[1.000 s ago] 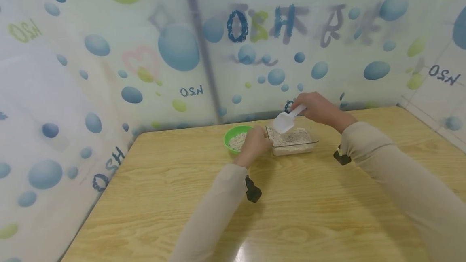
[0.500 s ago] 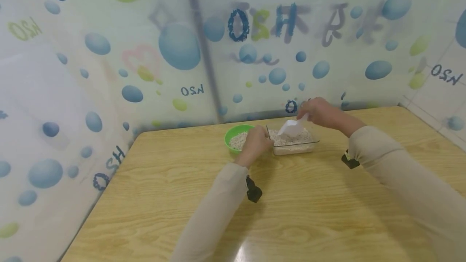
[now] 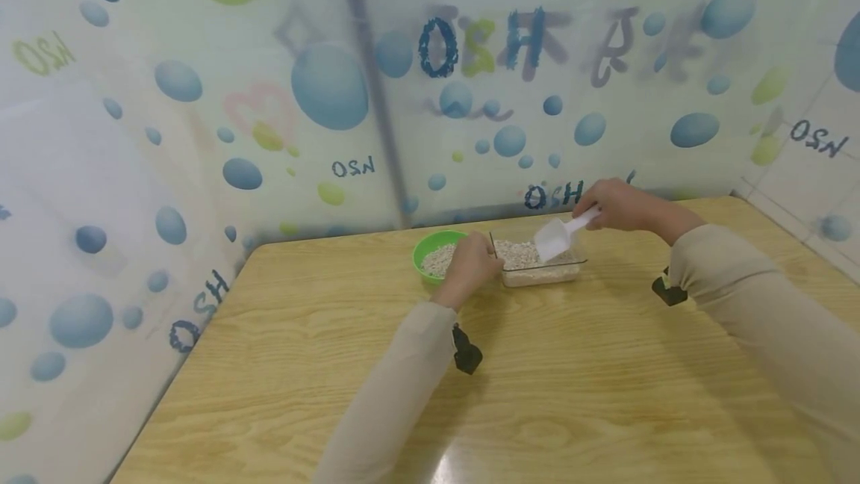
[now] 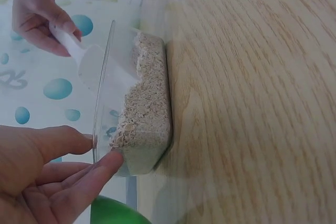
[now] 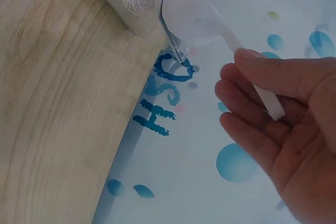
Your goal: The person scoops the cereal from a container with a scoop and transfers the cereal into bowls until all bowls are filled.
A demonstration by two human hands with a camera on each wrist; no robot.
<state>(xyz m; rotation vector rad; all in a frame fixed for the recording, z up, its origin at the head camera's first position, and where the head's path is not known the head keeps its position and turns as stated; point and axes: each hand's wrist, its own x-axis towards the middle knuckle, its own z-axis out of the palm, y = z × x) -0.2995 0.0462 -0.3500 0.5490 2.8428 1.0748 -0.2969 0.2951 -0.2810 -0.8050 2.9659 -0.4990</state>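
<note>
My right hand [image 3: 618,204] pinches the handle of a white plastic scoop [image 3: 555,239] between thumb and fingers. The scoop's bowl dips inside the rim at the right end of a clear rectangular container [image 3: 540,276]. Pale oat flakes [image 4: 147,98] fill the lower part of that container, heaped unevenly in the left wrist view. My left hand [image 3: 470,266] pinches the container's left wall, thumb outside and above, fingers at the corner. Behind this hand stands a green bowl [image 3: 421,252] with more oat flakes in it, partly hidden by the hand.
A wood-grain table [image 3: 376,364] carries both containers near its far edge. Directly behind rises a wall covering [image 3: 403,133] printed with blue and green drops and lettering. Another wall panel [image 3: 101,193] borders the table's left side.
My right hand dipped the scoop down into the oat flakes, then drew it to the right end of the container. The left hand keeps its place on the container.
</note>
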